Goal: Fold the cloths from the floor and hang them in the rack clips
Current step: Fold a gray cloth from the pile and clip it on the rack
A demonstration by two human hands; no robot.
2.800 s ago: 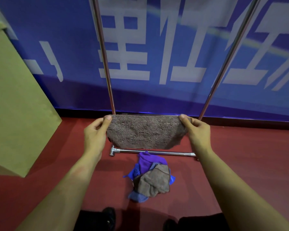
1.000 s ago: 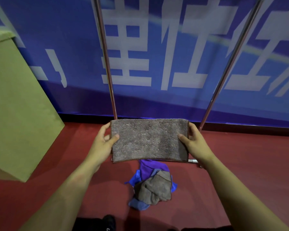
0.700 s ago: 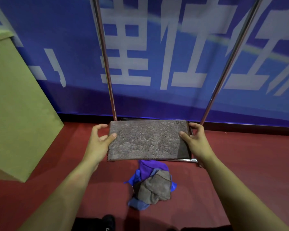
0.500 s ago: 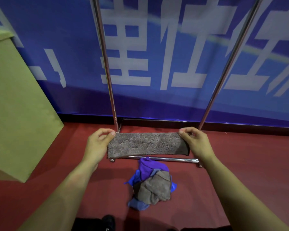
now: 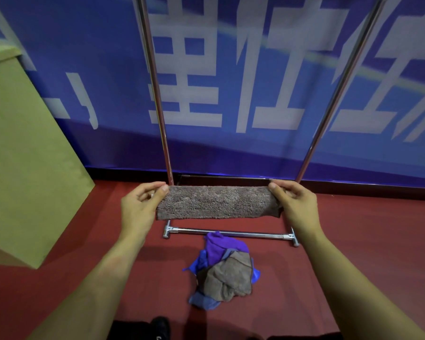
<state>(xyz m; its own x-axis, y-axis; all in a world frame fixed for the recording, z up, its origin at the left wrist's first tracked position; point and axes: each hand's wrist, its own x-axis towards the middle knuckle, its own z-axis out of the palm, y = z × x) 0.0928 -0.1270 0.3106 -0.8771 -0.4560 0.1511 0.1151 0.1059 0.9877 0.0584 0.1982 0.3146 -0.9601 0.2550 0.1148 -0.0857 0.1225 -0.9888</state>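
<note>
Two hands pinch the brown cloth (image 5: 217, 202) at its upper corners: left hand (image 5: 139, 207), right hand (image 5: 296, 204). Since a second ago the cloth has been halved into a narrow band, held before the rack (image 5: 157, 94). Folding looks complete; clipping remains. More cloths (image 5: 223, 271) lie on the floor.
</note>
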